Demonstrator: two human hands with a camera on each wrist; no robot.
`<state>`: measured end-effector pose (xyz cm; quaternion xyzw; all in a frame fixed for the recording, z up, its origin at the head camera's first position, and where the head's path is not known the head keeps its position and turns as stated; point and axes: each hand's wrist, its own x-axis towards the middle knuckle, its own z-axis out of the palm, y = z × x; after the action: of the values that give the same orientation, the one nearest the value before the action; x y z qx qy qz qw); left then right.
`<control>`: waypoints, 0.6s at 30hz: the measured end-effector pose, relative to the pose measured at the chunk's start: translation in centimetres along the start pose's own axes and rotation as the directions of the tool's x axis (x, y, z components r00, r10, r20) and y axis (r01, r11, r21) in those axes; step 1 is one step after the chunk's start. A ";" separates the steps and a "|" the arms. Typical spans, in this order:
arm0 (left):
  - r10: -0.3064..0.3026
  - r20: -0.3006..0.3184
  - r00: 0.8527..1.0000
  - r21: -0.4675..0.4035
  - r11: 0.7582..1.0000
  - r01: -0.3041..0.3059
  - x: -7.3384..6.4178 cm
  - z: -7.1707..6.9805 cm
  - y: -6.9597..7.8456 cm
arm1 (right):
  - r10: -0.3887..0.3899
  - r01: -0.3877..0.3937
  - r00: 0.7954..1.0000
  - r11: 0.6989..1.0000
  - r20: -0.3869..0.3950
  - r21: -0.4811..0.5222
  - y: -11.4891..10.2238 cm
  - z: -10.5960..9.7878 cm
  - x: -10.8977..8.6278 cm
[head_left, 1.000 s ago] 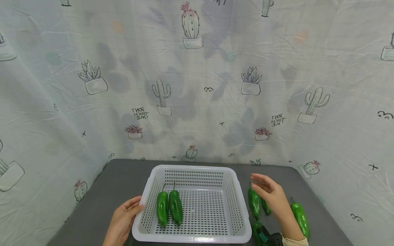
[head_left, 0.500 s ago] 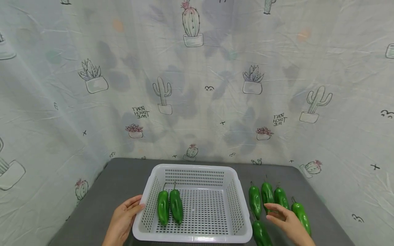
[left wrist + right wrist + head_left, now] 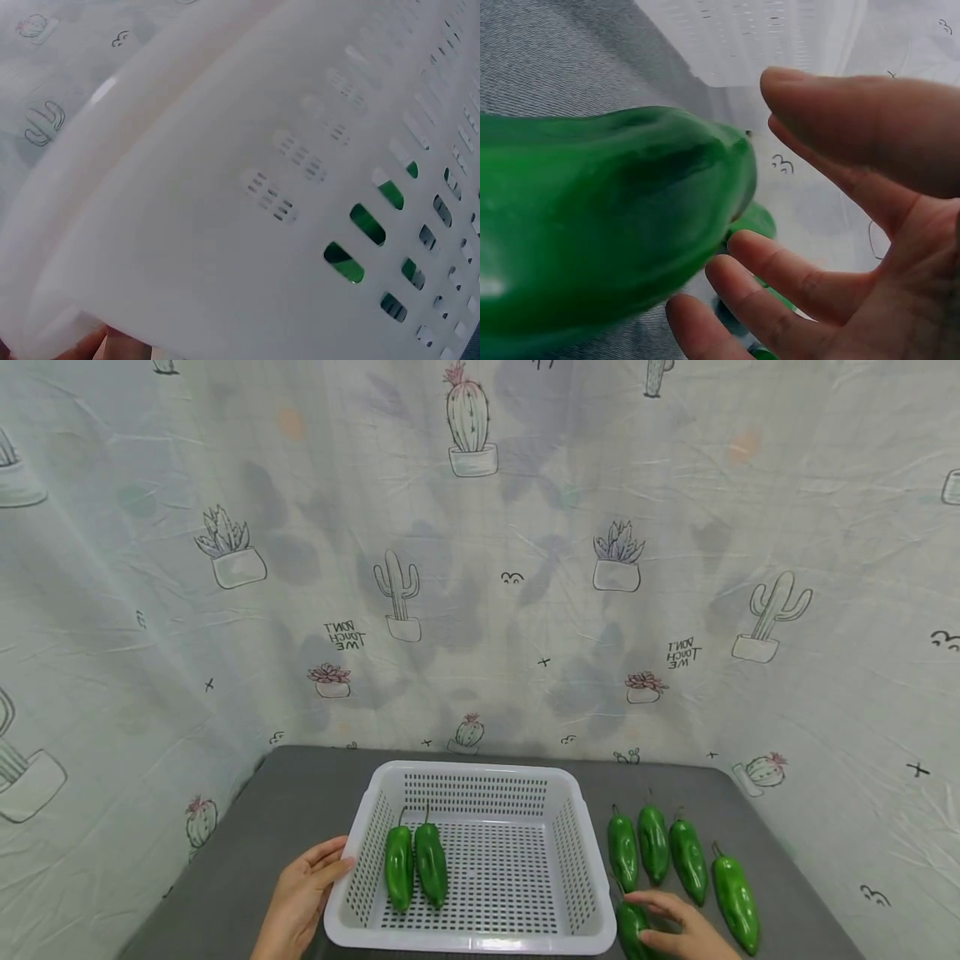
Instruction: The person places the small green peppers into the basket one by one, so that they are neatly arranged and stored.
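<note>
A white perforated plastic basket (image 3: 472,767) stands on the dark table, with two green chili peppers (image 3: 431,865) lying side by side at its left. My left hand (image 3: 294,897) holds the basket's left rim between thumb and fingers; the left wrist view shows fingertips (image 3: 120,346) under the rim. Right of the basket, my right hand (image 3: 678,925) is around the nearest green chili pepper (image 3: 631,931), which the hand partly covers. In the right wrist view, thumb and fingers are spread apart near the end of that pepper (image 3: 607,225).
Several more green chili peppers (image 3: 688,860) lie in a slanting row on the table (image 3: 311,793), right of the basket. A pale cloth (image 3: 480,635) printed with cactus drawings hangs behind and at both sides of the table.
My right hand has come from above the farther peppers toward me, down to the nearest pepper beside the basket. The left hand and the basket have stayed put.
</note>
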<state>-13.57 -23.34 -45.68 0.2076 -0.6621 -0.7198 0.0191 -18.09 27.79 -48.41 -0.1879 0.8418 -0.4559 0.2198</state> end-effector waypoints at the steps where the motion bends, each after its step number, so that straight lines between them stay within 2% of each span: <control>1: 0.000 0.000 1.000 0.000 1.000 0.000 0.0 0.0 0.0 | 0.009 -0.009 1.000 1.000 0.000 -0.002 0.1 0.1 0.1; 8: -0.006 0.005 1.000 -0.005 1.000 0.006 -0.1 0.0 0.0 | 0.107 -0.107 0.994 0.994 0.009 0.039 0.3 0.5 0.3; 18: -0.008 0.000 1.000 -0.007 1.000 0.008 0.0 0.0 -0.2 | 0.088 -0.088 0.996 0.996 0.024 0.020 0.8 1.0 0.6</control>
<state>-13.51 -23.32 -45.83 0.2101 -0.6586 -0.7224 0.0171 -18.19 27.21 -49.74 -0.1534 0.8418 -0.4525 0.2512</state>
